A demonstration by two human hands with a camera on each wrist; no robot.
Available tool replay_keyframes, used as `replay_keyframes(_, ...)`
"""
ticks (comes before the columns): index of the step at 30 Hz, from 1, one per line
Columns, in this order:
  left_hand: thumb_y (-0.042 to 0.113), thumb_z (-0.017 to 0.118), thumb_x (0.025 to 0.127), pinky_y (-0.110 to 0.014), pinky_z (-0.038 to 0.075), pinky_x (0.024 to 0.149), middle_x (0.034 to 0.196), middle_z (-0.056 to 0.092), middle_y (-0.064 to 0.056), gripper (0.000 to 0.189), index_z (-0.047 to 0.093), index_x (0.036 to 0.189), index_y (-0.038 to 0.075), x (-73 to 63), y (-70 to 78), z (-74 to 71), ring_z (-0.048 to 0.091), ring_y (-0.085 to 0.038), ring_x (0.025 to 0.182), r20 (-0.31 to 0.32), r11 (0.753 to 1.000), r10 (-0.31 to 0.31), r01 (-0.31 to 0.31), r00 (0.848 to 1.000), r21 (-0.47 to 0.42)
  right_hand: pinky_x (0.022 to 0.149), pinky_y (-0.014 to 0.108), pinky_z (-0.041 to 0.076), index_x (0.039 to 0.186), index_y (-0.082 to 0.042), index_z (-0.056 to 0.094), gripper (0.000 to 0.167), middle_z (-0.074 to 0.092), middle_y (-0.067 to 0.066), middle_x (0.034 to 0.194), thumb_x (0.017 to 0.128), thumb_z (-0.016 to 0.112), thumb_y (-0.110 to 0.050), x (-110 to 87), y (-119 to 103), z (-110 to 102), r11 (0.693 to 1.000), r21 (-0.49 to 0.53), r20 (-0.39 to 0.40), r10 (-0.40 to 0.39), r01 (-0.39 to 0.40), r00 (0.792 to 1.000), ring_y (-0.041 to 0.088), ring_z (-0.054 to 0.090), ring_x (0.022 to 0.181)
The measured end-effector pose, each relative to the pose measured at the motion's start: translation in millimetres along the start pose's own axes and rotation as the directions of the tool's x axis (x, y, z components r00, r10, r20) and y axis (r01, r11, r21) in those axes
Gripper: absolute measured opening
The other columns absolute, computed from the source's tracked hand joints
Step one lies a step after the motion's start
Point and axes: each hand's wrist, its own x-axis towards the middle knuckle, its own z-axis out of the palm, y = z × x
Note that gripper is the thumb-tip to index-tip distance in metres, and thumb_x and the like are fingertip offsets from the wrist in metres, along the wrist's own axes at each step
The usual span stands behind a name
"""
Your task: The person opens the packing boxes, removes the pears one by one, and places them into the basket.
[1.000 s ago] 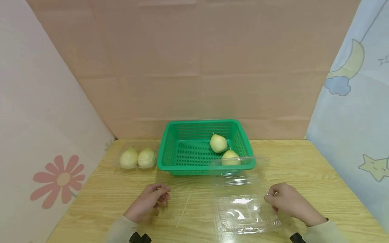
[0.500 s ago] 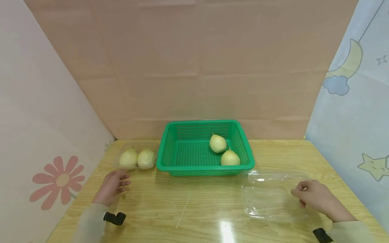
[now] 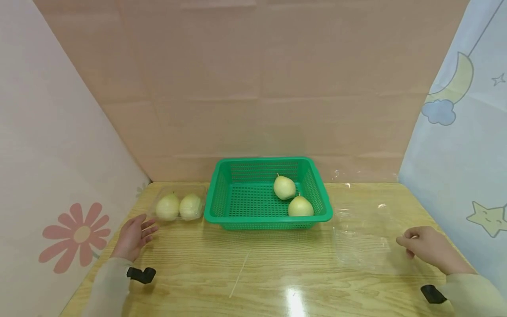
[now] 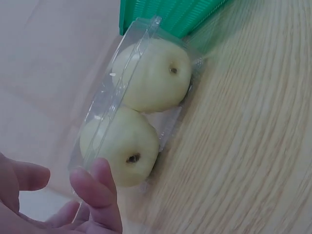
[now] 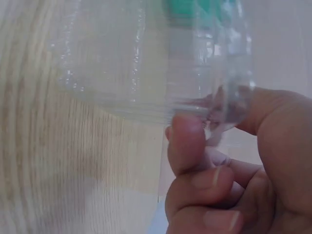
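Note:
My right hand [image 3: 429,248] pinches the edge of a hinged clear plastic clamshell box [image 3: 361,246] between thumb and fingers, at the table's right side. The box hangs open, its lid part raised behind its near part; the right wrist view shows its ribbed wall [image 5: 136,53] by the fingertips. My left hand [image 3: 132,235] is at the far left with loosely bent fingers and nothing in them. Just beyond it sits another clear plastic box [image 4: 168,122] with two pale yellow pears [image 4: 156,75] inside. In the left wrist view the fingertips overlap the nearer pear.
A green plastic basket [image 3: 269,219] stands at the middle back, with two pears [image 3: 284,187] at its right end. A thin pale line [image 3: 239,275] runs across the wooden table [image 3: 190,273]. Paper-covered walls [image 3: 253,88] enclose the back and both sides.
My right hand has carried the clear box rightward, away from the basket's front, and its lid part now stands raised. My left hand has moved left, toward the side wall near the boxed pears.

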Motion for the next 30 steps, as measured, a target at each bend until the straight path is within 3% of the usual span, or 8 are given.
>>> replay_keyframes(8, 0.039, 0.033, 0.108, -0.020, 0.053, 0.075, 0.105, 0.061, 0.016, 0.068, 0.003, 0.161, 0.009, 4.8, -3.4, -4.3, 0.064, -0.001, 0.092, 0.014, 0.999, 0.014, -0.014, 1.000, -0.038, 0.056, 0.033, 0.036, 0.114, 0.009, 0.063, 0.044, 0.062, 0.004, 0.068, 0.103, 0.049, -0.031, 17.4, -1.0, -0.2, 0.999, -0.005, -0.030, -0.045, 0.044, 0.999, 0.017, 0.046, 0.059)
replay_keyframes(15, 0.038, 0.036, 0.108, -0.020, 0.051, 0.072, 0.100, 0.063, 0.016, 0.062, 0.014, 0.160, 0.013, 5.8, -4.1, -4.4, 0.063, -0.003, 0.089, -0.004, 0.998, -0.011, 0.011, 1.000, -0.061, 0.063, 0.038, 0.048, 0.127, 0.014, 0.056, 0.057, 0.068, 0.010, 0.089, 0.104, 0.046, -0.037, 28.9, -4.0, -3.3, 0.999, -0.001, -0.045, -0.047, 0.047, 0.998, 0.022, 0.062, 0.077)
replay_keyframes(20, 0.036, 0.038, 0.108, -0.021, 0.051, 0.071, 0.096, 0.063, 0.015, 0.059, 0.018, 0.160, 0.015, 6.0, -5.8, -3.6, 0.061, -0.003, 0.086, -0.039, 0.998, -0.028, 0.026, 0.999, -0.048, 0.067, 0.044, 0.053, 0.127, 0.015, 0.056, 0.060, 0.068, 0.022, 0.102, 0.105, 0.047, -0.039, 37.0, -4.3, -4.6, 0.998, 0.003, -0.064, -0.062, 0.063, 0.996, 0.026, 0.064, 0.084)
replay_keyframes(30, 0.032, 0.039, 0.109, -0.020, 0.050, 0.067, 0.093, 0.062, 0.014, 0.057, 0.020, 0.159, 0.013, 5.9, -11.2, -6.5, 0.058, -0.004, 0.081, -0.063, 1.000, -0.015, 0.014, 0.998, -0.011, 0.063, 0.042, 0.051, 0.127, 0.017, 0.053, 0.075, 0.066, 0.029, 0.103, 0.104, 0.040, -0.054, 39.5, -9.8, -6.8, 0.998, -0.015, -0.160, -0.061, 0.060, 0.985, 0.033, 0.065, 0.084)
